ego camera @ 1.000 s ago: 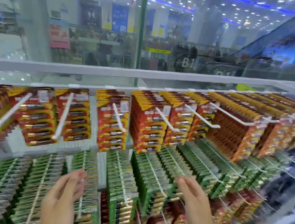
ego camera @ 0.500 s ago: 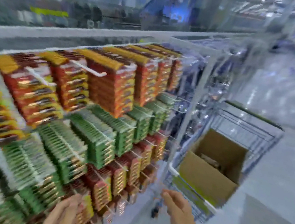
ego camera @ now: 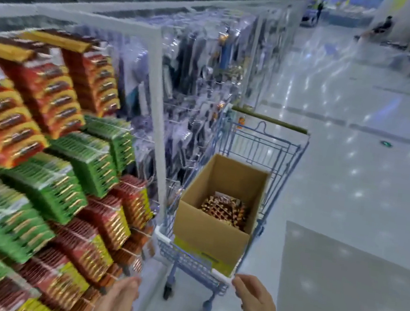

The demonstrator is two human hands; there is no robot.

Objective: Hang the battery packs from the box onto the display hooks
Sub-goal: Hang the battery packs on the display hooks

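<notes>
Reaching down into the cardboard box (ego camera: 211, 232) is where I judge trouble could start: it stands in a wheeled shopping cart (ego camera: 265, 148), so a hand leaning on a wall or on the rim may roll the cart away or tip the box. The battery packs (ego camera: 225, 209) lie low at the bottom, toward the far right corner, and a hasty grab from above could let the loose heap slide and spill. They lie roughly flat, faces up, overlapping like a fan, the heap's long axis running from near left to far right; which end carries the hanging hole is too blurred to tell, so a pack may come up the wrong way round. The box opens upward, its long side running away from the person. The right hand (ego camera: 256, 305) hovers just beside the cart's near rim, fingers loosely curled, slightly apart, holding nothing; whether it touches the rim I cannot tell. The left hand (ego camera: 120, 299) hangs low by the crowded hanging packs (ego camera: 66, 162), fingers together, relaxed and empty.
</notes>
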